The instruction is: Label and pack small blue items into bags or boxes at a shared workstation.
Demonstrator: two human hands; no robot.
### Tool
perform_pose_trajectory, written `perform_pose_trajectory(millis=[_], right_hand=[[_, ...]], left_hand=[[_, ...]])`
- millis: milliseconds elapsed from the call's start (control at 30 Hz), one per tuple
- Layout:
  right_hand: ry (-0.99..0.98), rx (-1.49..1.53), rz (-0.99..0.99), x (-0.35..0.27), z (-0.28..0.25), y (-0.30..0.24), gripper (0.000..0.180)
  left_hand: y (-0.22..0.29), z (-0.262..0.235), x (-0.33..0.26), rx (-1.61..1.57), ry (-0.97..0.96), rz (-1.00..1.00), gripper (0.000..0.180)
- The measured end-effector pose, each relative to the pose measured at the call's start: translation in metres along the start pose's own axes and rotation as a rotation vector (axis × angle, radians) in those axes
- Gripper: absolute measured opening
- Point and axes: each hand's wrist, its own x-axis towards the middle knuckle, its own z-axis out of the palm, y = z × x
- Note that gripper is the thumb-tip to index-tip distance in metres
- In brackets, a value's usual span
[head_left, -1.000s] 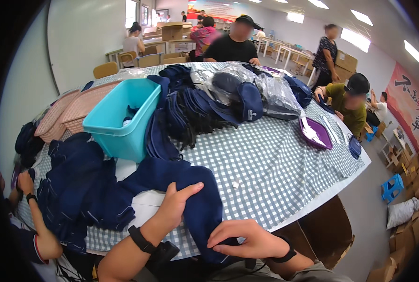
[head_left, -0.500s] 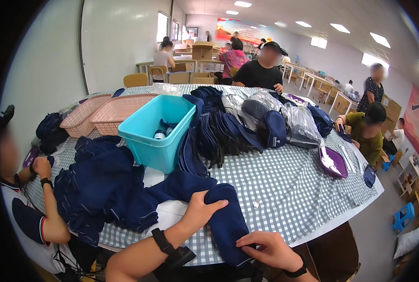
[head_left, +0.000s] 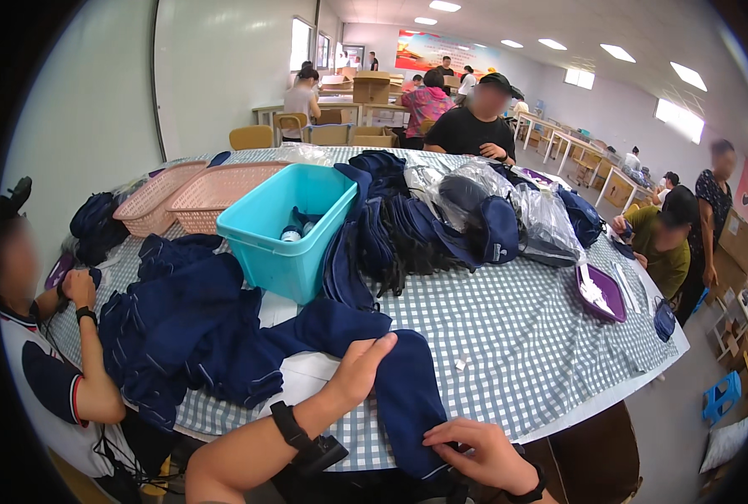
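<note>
A long piece of navy cloth (head_left: 412,395) runs over the near side of the checked table and bends down toward its edge. My left hand (head_left: 359,370) grips it at the bend, thumb along the top; the other fingers are partly hidden by the cloth. At its lower end, my right hand (head_left: 479,454) pinches the cloth's edge between thumb and fingertips. Left of my hands lies a heap of navy fabric (head_left: 185,323), with more navy cloth running from it toward my left hand. White paper (head_left: 302,378) shows under the cloth.
A turquoise bin (head_left: 265,239) with small bottles stands beyond my left hand, beside pink baskets (head_left: 223,193). Stacked navy caps (head_left: 391,244) sit right of it. A purple tray (head_left: 601,294) holds white pieces. Co-workers sit around the table; an open cardboard box (head_left: 592,458) stands below its edge.
The view has tilted slightly. My left hand's thumb has shifted up and left along the cloth's bend. My right hand keeps its pinch on the lower edge.
</note>
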Motion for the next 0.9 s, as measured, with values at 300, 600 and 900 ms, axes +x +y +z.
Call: perform_pose_trajectory(millis=[300, 600, 900], right_hand=[[0.06, 0.032, -0.045, -0.005, 0.008, 0.004, 0.018], [0.121, 0.084, -0.041, -0.005, 0.015, 0.025, 0.017], [0.172, 0.102, -0.225, -0.008, 0.014, 0.028, 0.013]], left_hand=[[0.005, 0.008, -0.005, 0.149, -0.053, -0.001, 0.024], [0.009, 0.009, -0.008, 0.29, -0.045, -0.068, 0.035], [0.008, 0.008, -0.005, 0.375, -0.032, -0.072, 0.041]])
